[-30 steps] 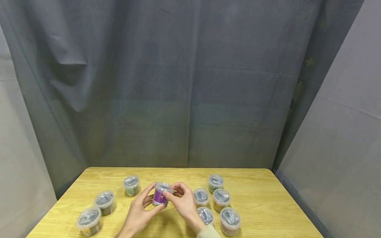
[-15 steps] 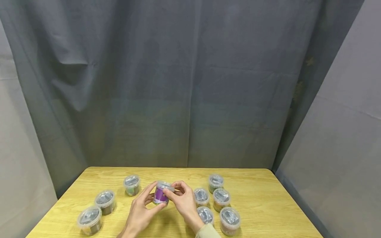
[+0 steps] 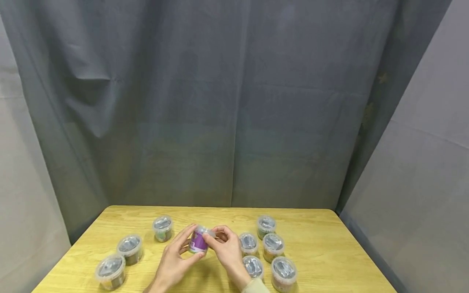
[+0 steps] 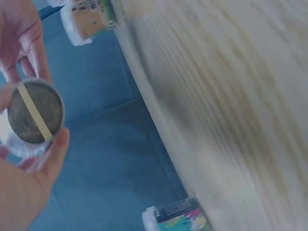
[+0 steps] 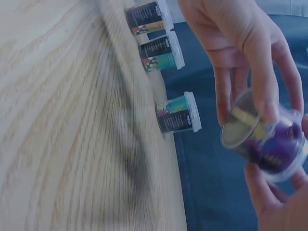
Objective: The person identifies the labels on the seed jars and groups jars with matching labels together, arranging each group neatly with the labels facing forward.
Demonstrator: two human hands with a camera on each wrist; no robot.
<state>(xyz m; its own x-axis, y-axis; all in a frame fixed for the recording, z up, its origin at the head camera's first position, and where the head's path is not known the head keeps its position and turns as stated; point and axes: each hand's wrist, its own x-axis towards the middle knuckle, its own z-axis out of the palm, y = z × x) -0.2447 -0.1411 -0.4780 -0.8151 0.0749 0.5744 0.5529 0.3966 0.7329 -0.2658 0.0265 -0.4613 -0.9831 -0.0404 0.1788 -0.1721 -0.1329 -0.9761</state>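
Above the middle of the table, both hands hold a small round plastic tub with a purple label [image 3: 198, 243]. My left hand [image 3: 172, 259] grips its side, with the thumb low and the fingers behind. The right hand [image 3: 228, 250] pinches the tub near its lid rim between thumb and fingers. In the head view the tub leans to the right. The left wrist view shows the tub's round underside [image 4: 18, 118], dark inside, with a pale yellow strip across it. Purple label and base edge of the tub [image 5: 274, 144] appear in the right wrist view.
Three lidded tubs stand on the left of the wooden table [image 3: 322, 252], among them a far one [image 3: 162, 228]. Several more are grouped on the right, close to the right forearm, including a front one [image 3: 283, 273]. A grey curtain [image 3: 176, 122] hangs behind.
The tub has tilted a little further to the right, so less of its lid's top shows. Both hands stay in nearly the same place, and the other tubs have not moved.
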